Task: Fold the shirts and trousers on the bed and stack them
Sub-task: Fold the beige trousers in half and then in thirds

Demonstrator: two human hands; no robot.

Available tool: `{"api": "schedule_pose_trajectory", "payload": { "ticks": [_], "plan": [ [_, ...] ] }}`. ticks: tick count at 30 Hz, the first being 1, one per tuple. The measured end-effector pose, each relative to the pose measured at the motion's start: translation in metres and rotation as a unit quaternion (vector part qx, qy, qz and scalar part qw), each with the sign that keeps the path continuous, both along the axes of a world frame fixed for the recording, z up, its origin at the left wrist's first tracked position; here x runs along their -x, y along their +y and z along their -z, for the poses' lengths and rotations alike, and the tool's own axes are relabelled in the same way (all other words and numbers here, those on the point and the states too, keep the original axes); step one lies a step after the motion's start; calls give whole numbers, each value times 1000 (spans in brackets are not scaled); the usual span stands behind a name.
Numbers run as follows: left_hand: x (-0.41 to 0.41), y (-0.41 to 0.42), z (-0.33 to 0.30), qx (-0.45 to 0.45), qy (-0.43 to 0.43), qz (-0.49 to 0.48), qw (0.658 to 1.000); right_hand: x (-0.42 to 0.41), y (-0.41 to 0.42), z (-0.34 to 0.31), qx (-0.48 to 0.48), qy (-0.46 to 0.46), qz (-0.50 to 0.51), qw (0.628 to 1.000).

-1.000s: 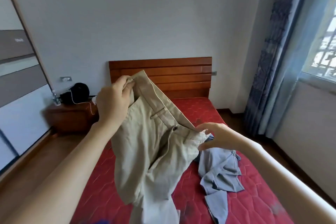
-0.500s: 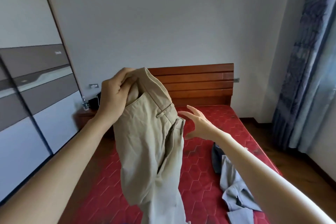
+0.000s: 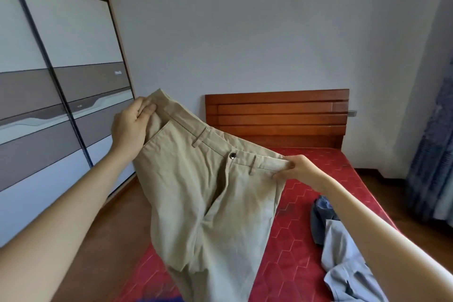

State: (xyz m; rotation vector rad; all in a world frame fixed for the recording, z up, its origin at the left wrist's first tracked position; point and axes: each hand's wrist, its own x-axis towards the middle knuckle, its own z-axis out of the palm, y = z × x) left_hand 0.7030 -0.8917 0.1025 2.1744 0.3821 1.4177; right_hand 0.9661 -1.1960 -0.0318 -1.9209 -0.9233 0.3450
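Note:
Beige trousers [image 3: 208, 198] hang in the air over the left part of the red bed [image 3: 326, 169], front side toward me, waistband spread out. My left hand [image 3: 131, 125] grips the left end of the waistband, held higher. My right hand [image 3: 297, 170] pinches the right end of the waistband, lower and nearer the bed's middle. The legs hang down out of view at the bottom edge. A crumpled light blue garment [image 3: 343, 260] lies on the mattress at the lower right, partly hidden behind my right forearm.
A wooden headboard [image 3: 277, 115] stands against the grey wall. A tall wardrobe with sliding doors [image 3: 49, 81] runs along the left. Brown floor [image 3: 117, 228] lies between wardrobe and bed. Blue curtains [image 3: 431, 154] hang at the right edge.
My right hand, free and open half a second ago, has taken hold of the waistband's right end. The trousers are now spread wide between both hands. The view has swung left.

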Motion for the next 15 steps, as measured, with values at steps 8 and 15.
{"api": "schedule_pose_trajectory", "payload": {
  "ticks": [8, 15],
  "plan": [
    [10, 29, 49, 249, 74, 13, 966, 19, -3, -38, -244, 10, 78, 967],
    [14, 1, 88, 398, 114, 174, 894, 27, -13, -53, -237, 1, 148, 960]
  ]
}}
